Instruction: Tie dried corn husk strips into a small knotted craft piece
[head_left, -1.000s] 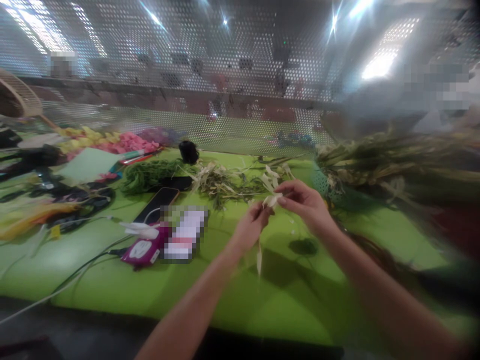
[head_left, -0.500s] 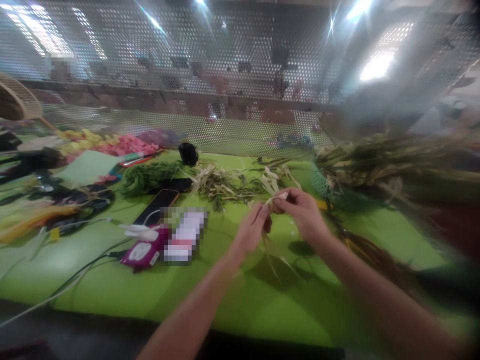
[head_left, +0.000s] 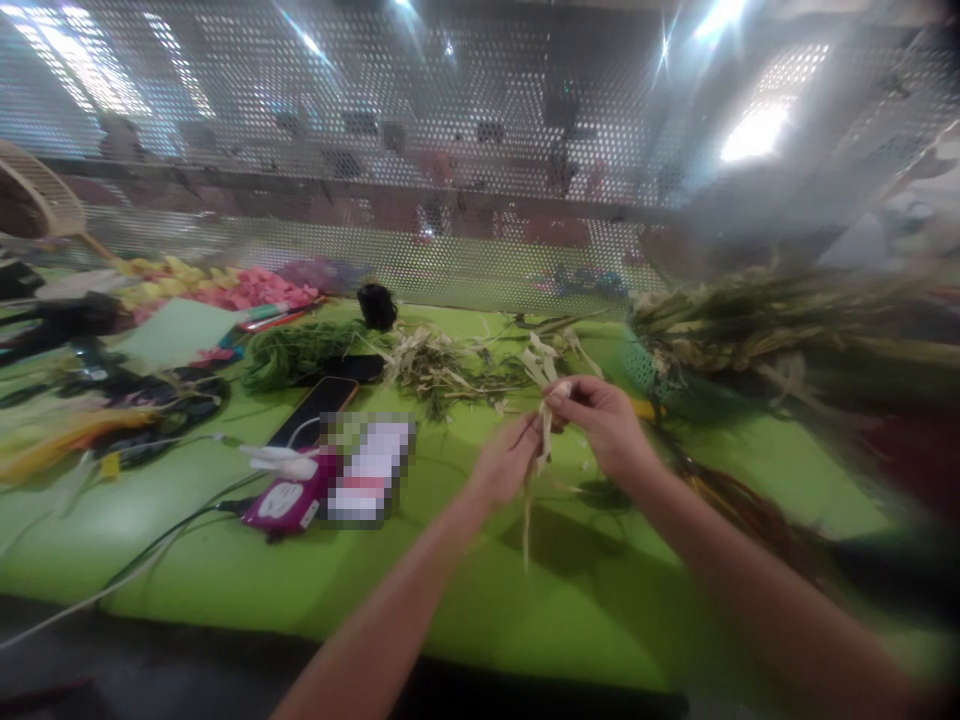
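Note:
My left hand (head_left: 511,455) and my right hand (head_left: 604,420) meet above the green table (head_left: 480,620), fingers closed on one pale dried leaf strip (head_left: 545,440). The right thumb and fingers pinch its upper end. Lower down, the left fingers grip it, partly hidden behind it. A thin tail of the strip hangs below the left hand. Just beyond the hands lie pale dried leaves (head_left: 538,362) and a tangled heap of dried plant scraps (head_left: 427,360).
A perforated green basket (head_left: 640,365) with long dried stalks (head_left: 735,310) stands at the right. To the left are a dark phone (head_left: 319,405), a lit phone (head_left: 369,475), a purple power strip (head_left: 289,500) with cables and green fibre (head_left: 289,355). A perforated metal screen (head_left: 465,200) rises behind.
The strip has turned from lying across the fingers to hanging down between the hands. My right fingers have shifted slightly left along its top; the left hand stays nearly in place.

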